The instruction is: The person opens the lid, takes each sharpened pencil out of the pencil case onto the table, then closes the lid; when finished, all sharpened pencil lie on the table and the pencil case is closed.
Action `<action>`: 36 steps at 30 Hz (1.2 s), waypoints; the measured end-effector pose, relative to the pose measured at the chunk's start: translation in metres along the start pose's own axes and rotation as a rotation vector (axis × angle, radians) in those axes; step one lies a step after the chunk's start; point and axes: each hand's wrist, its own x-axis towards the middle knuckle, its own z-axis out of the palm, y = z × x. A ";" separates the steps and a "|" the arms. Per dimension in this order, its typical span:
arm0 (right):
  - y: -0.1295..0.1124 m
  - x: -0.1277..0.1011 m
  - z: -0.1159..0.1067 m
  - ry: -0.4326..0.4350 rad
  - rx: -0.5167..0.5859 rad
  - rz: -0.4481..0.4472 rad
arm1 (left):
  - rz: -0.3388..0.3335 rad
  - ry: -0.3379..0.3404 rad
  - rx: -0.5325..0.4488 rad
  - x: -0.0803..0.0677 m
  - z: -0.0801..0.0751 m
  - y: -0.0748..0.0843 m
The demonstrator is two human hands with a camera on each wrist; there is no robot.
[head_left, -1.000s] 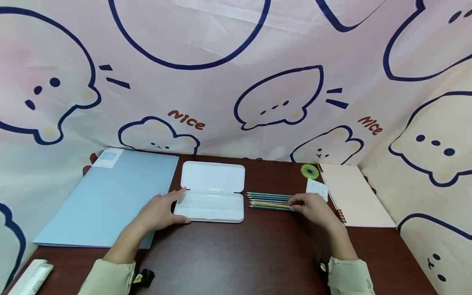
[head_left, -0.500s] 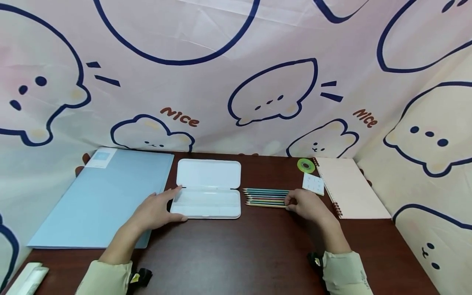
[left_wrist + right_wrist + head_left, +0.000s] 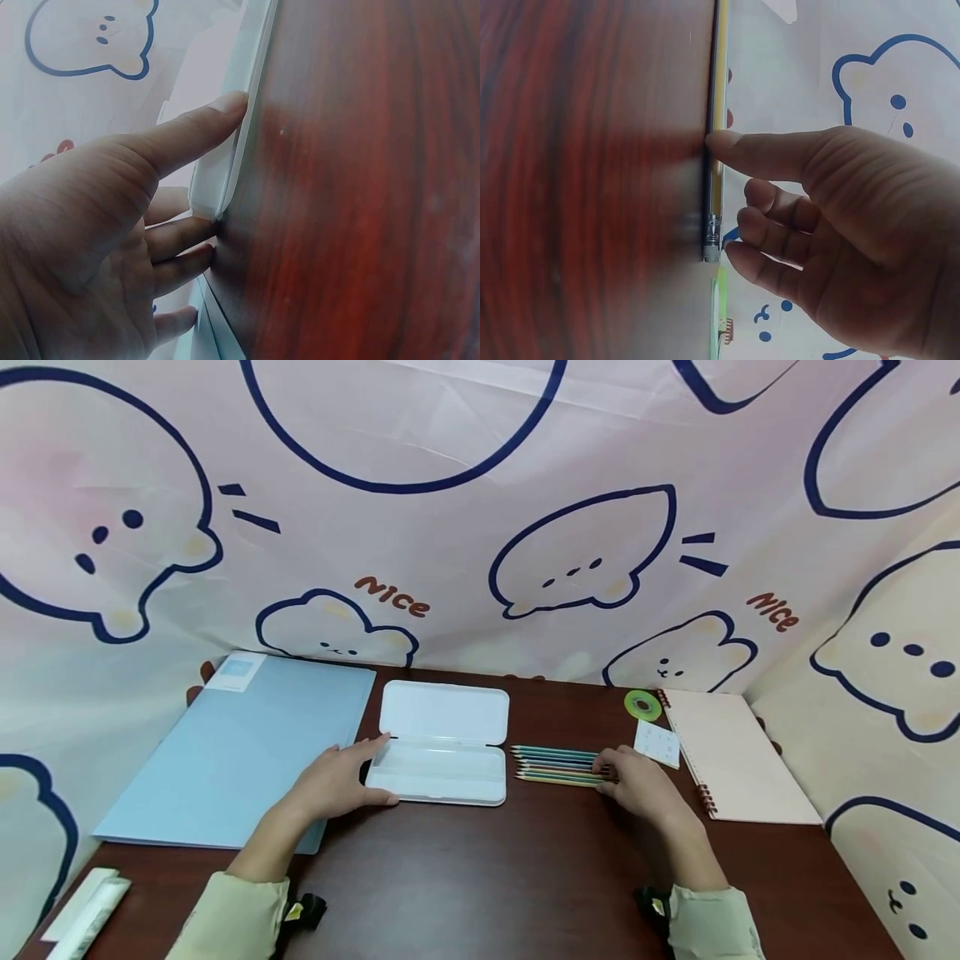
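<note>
- Head view, desk (image 3: pixel 480 877): dark brown wood, walled on three sides by a pale cloth printed with cartoon animals.
- Blue folder (image 3: pixel 225 760): lies flat at the left, its near right edge just beside the left wrist.
- Spiral notebook (image 3: pixel 738 760): shut, at the right edge, with a small white card (image 3: pixel 657 743) and a green tape roll (image 3: pixel 642 704) near its top left corner.
- Pencil case (image 3: pixel 442 743): white, lying open in the middle of the desk, lid folded back flat; the tray appears to hold nothing, though its inside is pale and hard to read.
- Left hand (image 3: pixel 337 785): rests at the case's left end, thumb along the near edge and fingers (image 3: pixel 180 240) loosely spread against the side, probably steadying it; the wrist view shows the fingertips touching the rim, not curled round it.
- Right hand (image 3: pixel 637 785): on the eraser ends of the pencils.
- Pencils (image 3: pixel 558 766): a row lying side by side just right of the case, points toward it. The right hand's thumb and fingers (image 3: pixel 769 232) close lightly on the nearest pencil's end, seemingly a pinch.
- White packet (image 3: pixel 86 914): near left corner.
</note>
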 end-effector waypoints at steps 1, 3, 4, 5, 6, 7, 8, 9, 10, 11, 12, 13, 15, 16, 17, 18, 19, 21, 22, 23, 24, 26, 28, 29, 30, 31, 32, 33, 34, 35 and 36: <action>0.001 -0.001 0.000 -0.001 0.002 0.003 | -0.003 -0.001 0.001 0.001 0.000 0.000; 0.001 -0.001 0.000 -0.002 0.006 0.002 | -0.006 -0.003 0.006 0.001 0.001 0.000; 0.001 -0.001 0.000 -0.004 0.006 0.004 | -0.007 -0.005 0.008 0.002 0.002 0.000; 0.001 -0.002 -0.001 -0.003 0.003 0.004 | -0.007 -0.005 0.006 0.002 0.002 -0.001; 0.002 -0.002 -0.001 -0.001 -0.002 0.006 | -0.007 -0.006 0.007 0.002 0.003 -0.001; 0.001 -0.002 -0.001 0.000 -0.005 0.008 | -0.007 -0.008 0.005 0.002 0.003 0.000; 0.001 -0.002 -0.001 0.001 -0.008 0.011 | -0.006 -0.009 0.004 0.002 0.003 0.000; 0.001 -0.002 -0.001 0.001 -0.010 0.013 | -0.006 -0.010 0.002 0.002 0.003 0.000; 0.001 -0.002 -0.001 0.000 -0.014 0.015 | -0.007 -0.011 0.000 0.002 0.003 0.000; 0.001 -0.002 -0.001 -0.002 -0.015 0.016 | -0.006 -0.012 -0.001 0.002 0.003 0.001; 0.001 -0.002 -0.001 -0.005 -0.013 0.017 | -0.006 -0.013 -0.002 0.002 0.003 0.001; 0.002 -0.002 -0.001 -0.009 -0.013 0.021 | -0.004 -0.014 -0.003 0.002 0.003 0.001; 0.002 -0.002 -0.001 -0.010 -0.016 0.021 | -0.003 -0.015 -0.005 0.002 0.003 0.001; 0.002 -0.002 -0.001 -0.010 -0.018 0.020 | -0.004 -0.013 -0.005 0.003 0.004 0.000; 0.002 -0.002 -0.002 -0.007 -0.019 0.020 | -0.004 -0.012 -0.003 0.003 0.004 0.000; 0.003 -0.002 -0.002 -0.004 -0.023 0.019 | -0.004 -0.011 -0.002 0.003 0.004 -0.001; 0.003 -0.002 -0.002 0.000 -0.026 0.018 | -0.005 -0.011 -0.002 0.003 0.004 -0.001; 0.002 -0.001 -0.003 0.007 -0.026 0.016 | -0.006 -0.013 0.000 0.003 0.004 -0.001; 0.002 -0.001 -0.003 0.012 -0.020 0.012 | -0.006 -0.014 -0.001 0.003 0.004 -0.001; 0.002 -0.001 -0.003 0.019 -0.011 0.005 | -0.006 -0.017 -0.001 0.003 0.004 -0.001; 0.002 0.000 -0.003 0.022 0.008 -0.001 | -0.007 -0.018 -0.003 0.003 0.003 -0.001; 0.000 0.001 -0.004 0.037 0.060 -0.018 | -0.007 -0.019 -0.002 0.002 0.003 -0.001; -0.003 0.003 -0.005 0.054 0.126 -0.044 | -0.007 -0.015 -0.002 0.002 0.003 -0.001; -0.005 0.005 -0.006 0.061 0.162 -0.055 | -0.006 -0.013 -0.002 0.002 0.003 0.000; -0.008 0.006 -0.008 0.067 0.195 -0.063 | -0.005 -0.012 -0.002 0.002 0.003 0.000; -0.012 0.008 -0.009 0.075 0.222 -0.074 | -0.004 -0.012 -0.001 0.003 0.003 0.000; -0.016 0.010 -0.010 0.079 0.246 -0.085 | -0.003 -0.011 -0.001 0.003 0.003 0.000; -0.020 0.012 -0.012 0.080 0.268 -0.093 | -0.003 -0.010 0.000 0.003 0.003 0.000; -0.025 0.015 -0.013 0.080 0.285 -0.101 | -0.002 -0.010 0.001 0.003 0.003 0.000; -0.030 0.018 -0.014 0.079 0.303 -0.095 | -0.001 -0.011 0.000 0.003 0.003 0.001; -0.035 0.022 -0.015 0.077 0.319 -0.093 | 0.001 -0.012 -0.001 0.003 0.003 0.001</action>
